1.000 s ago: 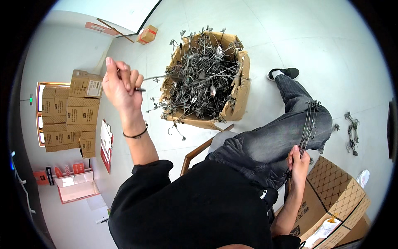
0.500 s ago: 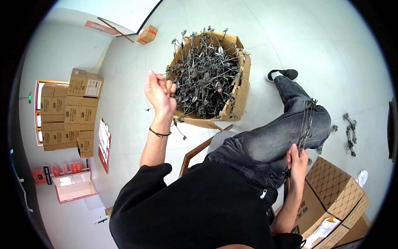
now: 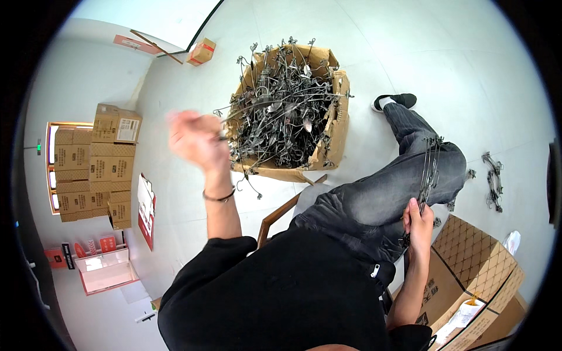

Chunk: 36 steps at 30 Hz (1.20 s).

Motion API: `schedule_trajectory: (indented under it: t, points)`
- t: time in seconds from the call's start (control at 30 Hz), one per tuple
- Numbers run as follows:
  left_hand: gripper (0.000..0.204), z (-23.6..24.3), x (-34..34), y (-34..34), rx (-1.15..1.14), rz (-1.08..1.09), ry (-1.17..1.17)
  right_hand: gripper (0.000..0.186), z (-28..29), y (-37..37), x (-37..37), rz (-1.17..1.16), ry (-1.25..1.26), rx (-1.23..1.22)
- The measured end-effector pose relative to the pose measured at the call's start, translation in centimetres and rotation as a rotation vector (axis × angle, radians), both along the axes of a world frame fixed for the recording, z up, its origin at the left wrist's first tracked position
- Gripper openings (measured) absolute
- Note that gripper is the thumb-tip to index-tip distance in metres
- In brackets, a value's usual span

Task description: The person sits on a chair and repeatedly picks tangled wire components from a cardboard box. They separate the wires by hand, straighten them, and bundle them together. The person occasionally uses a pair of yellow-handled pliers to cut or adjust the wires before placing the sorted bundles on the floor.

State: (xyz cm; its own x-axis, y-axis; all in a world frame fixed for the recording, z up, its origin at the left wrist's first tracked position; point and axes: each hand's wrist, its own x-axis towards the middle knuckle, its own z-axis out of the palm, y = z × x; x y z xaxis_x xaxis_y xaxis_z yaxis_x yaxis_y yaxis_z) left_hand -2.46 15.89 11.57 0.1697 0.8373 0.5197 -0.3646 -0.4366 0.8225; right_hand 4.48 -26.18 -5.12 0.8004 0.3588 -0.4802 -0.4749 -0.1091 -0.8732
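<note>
My left hand [image 3: 200, 140] is raised at the left side of an open cardboard box [image 3: 335, 137], smeared by motion. Its fingers look curled, and a thin dark wire piece runs from them toward the heap. The box is heaped with tangled dark wire pieces [image 3: 287, 111], which have curled ends and small flat leaf-like parts; some stick out over its rim. Over my thigh, my right hand [image 3: 418, 225] is closed around a bundle of similar wire pieces [image 3: 430, 172]. The bundle stands lengthwise out of the fist, its knotted ends at the top.
On the floor at the right lie more wire pieces [image 3: 493, 181]. A large patterned carton [image 3: 468, 257] stands beside my right forearm. Stacked cartons [image 3: 96, 167] line the left wall, and a small carton [image 3: 202, 51] sits farther back. A wooden chair arm [image 3: 275, 216] is beside me.
My left hand has moved left, away from the box, and some wires at the top of the heap have shifted. My right hand keeps its bundle in nearly the same place.
</note>
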Motion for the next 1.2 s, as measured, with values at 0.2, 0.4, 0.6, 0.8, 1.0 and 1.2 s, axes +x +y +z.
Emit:
schedule_trajectory:
  t: [0.2,0.4,0.6,0.8,1.0,1.2]
  points:
    - [0.042,-0.3,-0.1,1.0,-0.379,-0.286,-0.025,0.037,0.5,0.2,0.0,0.001,-0.012,-0.054]
    - [0.042,0.4,-0.6,-0.1,-0.243,-0.225,0.038,0.036,0.2,-0.1,0.5,0.005,0.012,-0.041]
    - [0.043,0.9,-1.5,-0.1,-0.217,-0.197,0.153,0.035,0.0,0.2,0.0,0.018,0.006,-0.039]
    - [0.042,3.4,-3.9,2.4,-0.365,-0.229,0.069,0.035,0.5,0.9,-0.1,0.009,0.004,-0.035]
    - [0.044,4.1,-3.3,-2.4,-0.471,-0.805,0.048,0.034,0.2,0.1,0.1,-0.005,0.091,0.090]
    - [0.046,-4.9,7.3,-10.5,-1.063,-1.495,0.128,0.036,1.5,-0.8,0.6,0.088,0.251,0.384]
